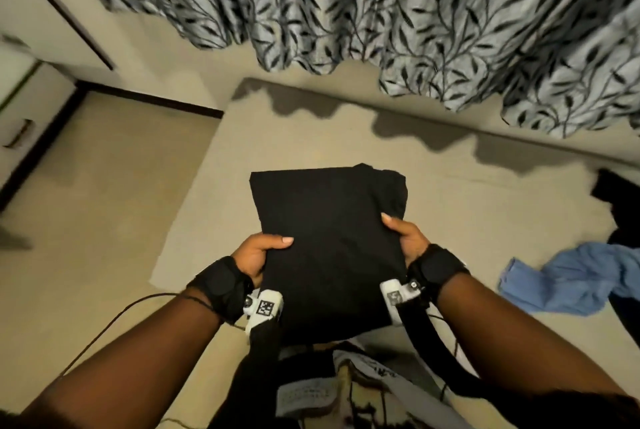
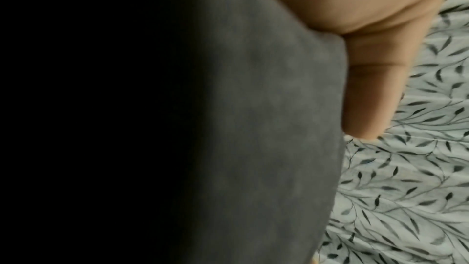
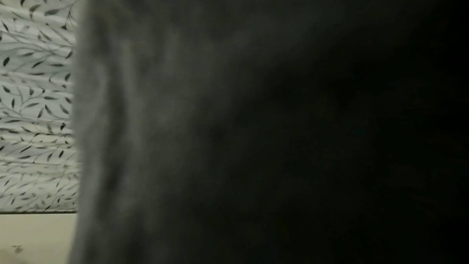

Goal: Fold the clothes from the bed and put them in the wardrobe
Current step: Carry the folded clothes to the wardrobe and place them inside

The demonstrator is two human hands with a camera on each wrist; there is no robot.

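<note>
Fingers of both hands grasp a folded black garment [image 1: 329, 248] by its side edges, thumbs lying on top of the cloth. From the head view, the left hand [image 1: 258, 255] grips the left edge and the right hand [image 1: 407, 238] the right edge, with the garment held flat above the beige bed [image 1: 311, 138]. Only that view shows the rest of the room: a crumpled blue garment [image 1: 568, 283] lying on the bed to the right, more dark clothing [image 1: 616, 193] beyond it, a leaf-patterned curtain [image 1: 381, 13] hanging over the far side, and a pale cabinet [image 1: 31, 110] at the left. The left wrist view adds a close look at a finger [image 2: 373, 95] pressed along the cloth's edge against the curtain. The right wrist view is nearly filled by dark fabric [image 3: 228, 107], and no fingers can be made out there.
</note>
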